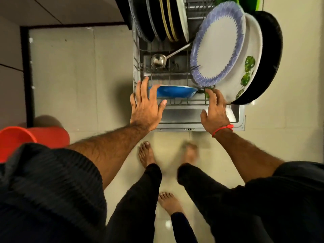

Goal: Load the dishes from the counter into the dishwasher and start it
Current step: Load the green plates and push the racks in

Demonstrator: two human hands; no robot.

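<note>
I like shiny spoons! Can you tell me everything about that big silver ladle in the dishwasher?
The ladle looks like shiny steel, with a round, deep bowl and a long thin handle. It lies on the wire rack, bowl nearer the person, handle slanting away and disappearing behind the blue-rimmed plate. No hand touches it; it sits beyond the blue dish.

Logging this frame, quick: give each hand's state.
Left hand: open, fingers spread against the blue plate.
Right hand: open, fingers on the rack's front rail, holding nothing.
</note>
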